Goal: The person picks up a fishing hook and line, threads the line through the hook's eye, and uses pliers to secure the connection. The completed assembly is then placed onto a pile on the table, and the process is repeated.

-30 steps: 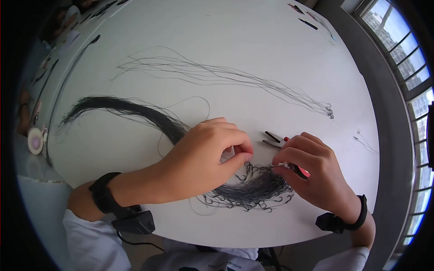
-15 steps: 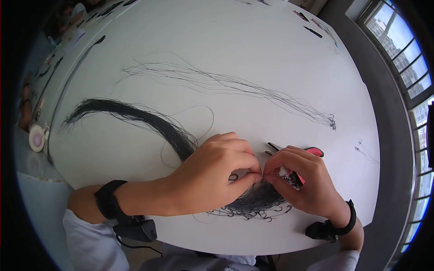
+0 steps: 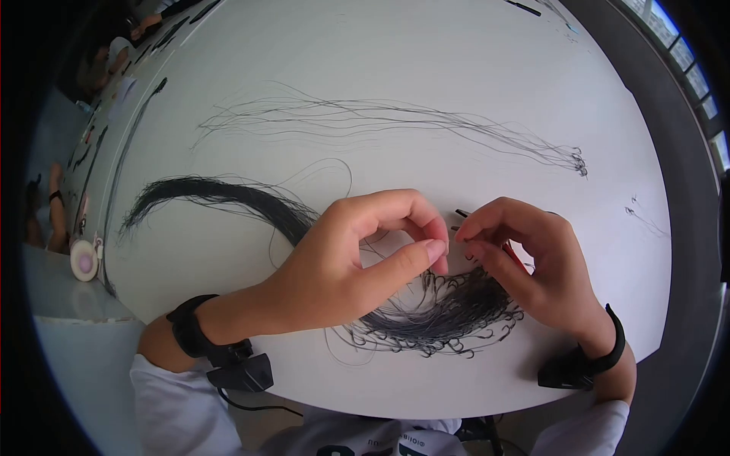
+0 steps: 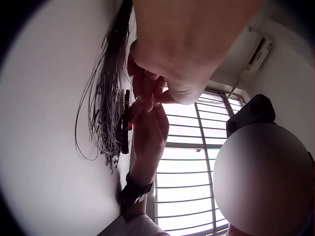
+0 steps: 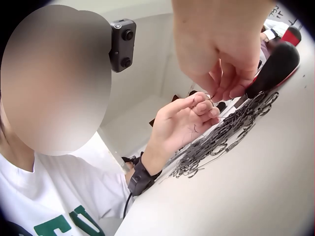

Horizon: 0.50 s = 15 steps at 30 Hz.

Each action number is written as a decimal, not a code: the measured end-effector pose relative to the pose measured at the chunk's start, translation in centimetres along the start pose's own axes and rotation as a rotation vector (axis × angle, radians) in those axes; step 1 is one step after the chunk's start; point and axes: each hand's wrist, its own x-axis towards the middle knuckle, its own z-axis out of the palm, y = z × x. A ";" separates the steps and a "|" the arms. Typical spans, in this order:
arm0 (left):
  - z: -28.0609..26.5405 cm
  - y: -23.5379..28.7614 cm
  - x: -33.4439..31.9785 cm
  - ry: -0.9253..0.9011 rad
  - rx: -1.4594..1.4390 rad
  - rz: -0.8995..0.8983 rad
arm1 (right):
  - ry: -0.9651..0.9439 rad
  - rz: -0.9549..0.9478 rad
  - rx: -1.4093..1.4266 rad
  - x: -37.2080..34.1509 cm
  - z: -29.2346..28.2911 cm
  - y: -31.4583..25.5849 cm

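In the head view my left hand (image 3: 372, 254) is over the middle of a thick bundle of dark fishing lines (image 3: 426, 323), whose end bristles with fish hooks. Its thumb and index finger pinch a thin line. Facing it closely, my right hand (image 3: 536, 262) pinches a tiny dark fish hook (image 5: 211, 98) between thumb and fingertips, seen in the right wrist view. Another small hook (image 5: 195, 129) shows against the left palm. Pliers (image 5: 275, 69) with red-and-black handles lie beside the bundle, mostly hidden behind the right hand in the head view.
Farther back on the white table (image 3: 456, 61) lies a looser group of lines (image 3: 365, 110) with hooks at its right end. A few small hooks (image 3: 633, 207) lie at the right. A white round object (image 3: 85, 258) stands by the left edge; other people sit far left.
The right hand has come from the bundle's hooked end to meet the left hand's fingertips. Since half a second ago, a small gap has opened between the hands. The head view has shifted.
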 end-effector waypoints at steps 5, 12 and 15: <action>-0.3 0.3 0.1 -0.002 -0.107 -0.041 | 0.089 -0.143 -0.089 0.2 -0.9 0.1; 0.1 1.1 0.2 0.035 -0.080 0.153 | 0.330 -0.108 -0.230 0.1 -1.1 -0.4; -0.2 2.1 -0.1 0.035 -0.185 0.155 | 0.376 -0.123 -0.374 -0.2 -1.2 -0.1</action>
